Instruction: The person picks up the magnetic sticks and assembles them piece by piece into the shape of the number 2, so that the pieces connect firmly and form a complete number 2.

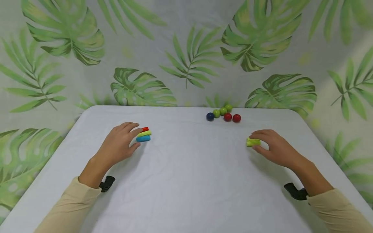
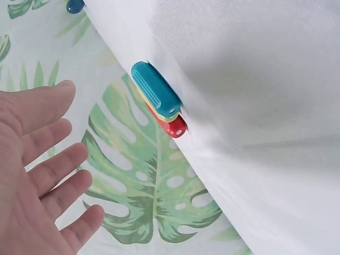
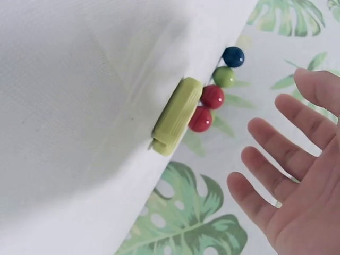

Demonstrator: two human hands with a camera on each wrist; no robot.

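On the left side of the table, a small blue ridged bar (image 1: 143, 138), a yellow-green bar (image 1: 147, 133) and a red bar (image 1: 145, 129) lie side by side. My left hand (image 1: 118, 142) hovers just left of them, thumb and fingers spread apart; the left wrist view shows a gap between its fingertips and the blue bar (image 2: 155, 90). Over on the right, my right hand (image 1: 275, 145) is poised beside yellow-green ridged bars (image 1: 253, 142), partly covering them in the head view. Its fingers are spread with nothing between them in the right wrist view, apart from the bar (image 3: 178, 114).
Near the table's far edge sit a dark blue ball (image 1: 210, 116), several green balls (image 1: 216, 113) and two red balls (image 1: 227, 116). A white cloth (image 1: 186, 168) covers the table. Behind it hangs a leaf-patterned curtain (image 1: 192, 51). Dark straps circle both wrists.
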